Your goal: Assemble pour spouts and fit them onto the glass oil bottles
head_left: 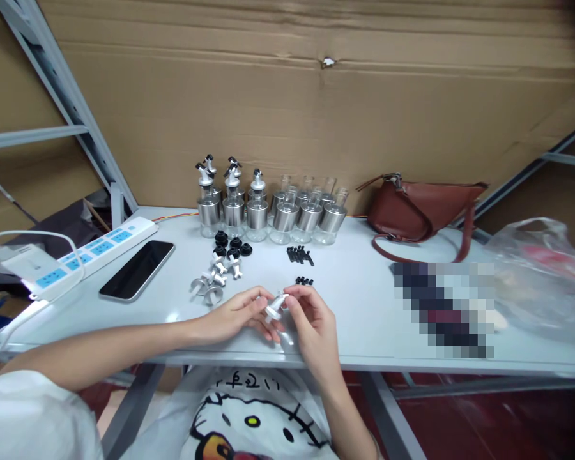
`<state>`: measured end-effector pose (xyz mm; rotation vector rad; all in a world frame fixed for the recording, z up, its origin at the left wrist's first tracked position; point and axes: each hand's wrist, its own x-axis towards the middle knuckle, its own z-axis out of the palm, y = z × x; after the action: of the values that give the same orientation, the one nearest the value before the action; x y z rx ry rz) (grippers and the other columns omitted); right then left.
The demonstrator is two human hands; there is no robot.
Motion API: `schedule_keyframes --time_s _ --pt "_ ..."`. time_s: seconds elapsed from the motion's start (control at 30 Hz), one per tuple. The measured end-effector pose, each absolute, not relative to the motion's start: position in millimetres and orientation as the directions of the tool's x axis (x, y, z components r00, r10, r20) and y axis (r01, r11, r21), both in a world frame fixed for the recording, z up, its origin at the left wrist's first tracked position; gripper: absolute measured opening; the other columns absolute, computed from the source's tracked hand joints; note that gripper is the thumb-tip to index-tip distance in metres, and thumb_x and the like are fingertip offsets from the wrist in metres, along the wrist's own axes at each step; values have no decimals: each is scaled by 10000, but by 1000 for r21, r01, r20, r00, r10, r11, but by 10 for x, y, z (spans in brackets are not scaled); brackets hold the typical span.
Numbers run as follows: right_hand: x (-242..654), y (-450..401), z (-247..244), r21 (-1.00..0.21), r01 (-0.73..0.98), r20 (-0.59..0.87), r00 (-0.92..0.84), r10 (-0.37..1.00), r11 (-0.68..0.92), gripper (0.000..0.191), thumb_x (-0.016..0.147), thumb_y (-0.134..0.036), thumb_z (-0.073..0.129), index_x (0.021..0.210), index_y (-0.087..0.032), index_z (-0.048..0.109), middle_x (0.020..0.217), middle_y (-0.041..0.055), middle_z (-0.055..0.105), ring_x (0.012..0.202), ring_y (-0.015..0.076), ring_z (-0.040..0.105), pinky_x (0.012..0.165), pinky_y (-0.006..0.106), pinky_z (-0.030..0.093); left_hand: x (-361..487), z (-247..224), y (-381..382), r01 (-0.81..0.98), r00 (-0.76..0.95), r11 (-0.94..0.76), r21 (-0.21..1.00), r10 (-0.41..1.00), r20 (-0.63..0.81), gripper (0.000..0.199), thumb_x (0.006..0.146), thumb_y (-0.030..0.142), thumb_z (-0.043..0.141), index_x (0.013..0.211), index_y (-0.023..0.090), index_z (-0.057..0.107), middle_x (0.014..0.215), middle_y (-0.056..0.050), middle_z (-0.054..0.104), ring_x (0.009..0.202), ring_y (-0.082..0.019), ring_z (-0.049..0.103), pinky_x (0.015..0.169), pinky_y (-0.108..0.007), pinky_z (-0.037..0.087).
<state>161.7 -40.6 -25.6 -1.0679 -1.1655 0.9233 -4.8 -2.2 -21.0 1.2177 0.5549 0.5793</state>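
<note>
Between my two hands, just above the table's front edge, is a white bottle pourer spout (pixel 275 308). My left hand (pixel 242 313) grips its left side with thumb and fingers. My right hand (pixel 314 319) pinches its upper right end. Beyond my left hand lie loose white spout pieces (pixel 218 271), with black stoppers (pixel 234 248) behind them. Ahead of my right hand are small black levers (pixel 301 255) and tiny black caps (pixel 304 281). Glass bottles with steel bands (pixel 309 217) stand at the back; several on the left carry white pourers with black tops (pixel 232 176).
On the left are a phone (pixel 138 271) and a white power strip (pixel 96 252) with a cable. A brown handbag (pixel 416 211) stands at the back right. Near it are a clear plastic bag (pixel 541 275) and a pixelated patch. Cardboard (pixel 316 115) closes off the back.
</note>
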Motion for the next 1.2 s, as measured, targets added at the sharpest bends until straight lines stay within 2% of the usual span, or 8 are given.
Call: schedule_keyframes --time_s 0.2,0.3,0.4,0.57,0.67,0.77,0.97,1.2 --pt "1635 -389 -276 -975 -31 207 254 945 221 235 772 -415 676 786 -180 669 703 18 667 672 161 613 634 275 495 -38 -269 -77 -157 608 -164 974 761 227 585 728 224 806 1178 289 438 1171 -43 514 1059 -177 572 861 -311 493" --pt "1636 -384 -306 -976 -12 208 271 940 220 238 772 -417 673 784 -179 672 714 23 676 679 165 618 641 280 496 -11 -268 -68 -41 650 -430 902 674 351 362 815 203 710 1128 253 535 1121 -49 545 1025 -177 569 894 -332 487" --pt "1617 -395 -315 -971 22 234 279 931 238 219 790 -401 659 794 -183 672 723 25 685 693 171 633 654 285 505 8 -234 -45 85 699 -542 836 631 337 258 867 226 651 1120 227 602 1081 -60 605 978 -178 588 896 -342 496" --pt "1737 -381 -296 -908 251 389 207 898 336 209 892 -346 542 890 -202 694 853 58 715 796 195 657 722 319 513 -17 -178 -65 159 675 -523 837 677 294 248 869 253 642 1114 216 623 1076 -64 670 968 -187 621 895 -348 496" --pt "2005 -292 -334 -731 585 566 232 791 352 233 910 -311 495 911 -207 703 895 87 692 877 235 623 811 388 489 -36 -145 -90 167 626 -445 880 737 254 245 859 242 637 1102 209 622 1100 -64 682 1029 -202 621 938 -363 469" --pt "2256 -190 -425 -552 801 597 184 781 233 302 913 -304 453 994 -180 716 906 126 641 879 274 555 806 447 470 -38 -132 -82 148 576 -367 918 787 222 249 850 241 636 1097 211 627 1134 -61 670 1096 -207 595 995 -374 427" --pt "2260 -169 -527 -405 902 502 82 861 150 333 930 -249 425 1143 -213 678 1129 150 613 1042 306 524 817 462 460 -26 -194 -18 78 504 -253 964 845 181 244 834 242 654 1077 230 631 1156 -50 643 1109 -213 561 1022 -381 384" --pt "2231 -185 -497 -439 887 478 92 873 147 275 922 -275 456 1058 -209 686 1211 140 621 1102 316 512 840 476 444 -22 -189 -15 51 494 -232 971 851 178 247 828 249 666 1073 229 640 1147 -48 636 1102 -212 555 998 -368 394"
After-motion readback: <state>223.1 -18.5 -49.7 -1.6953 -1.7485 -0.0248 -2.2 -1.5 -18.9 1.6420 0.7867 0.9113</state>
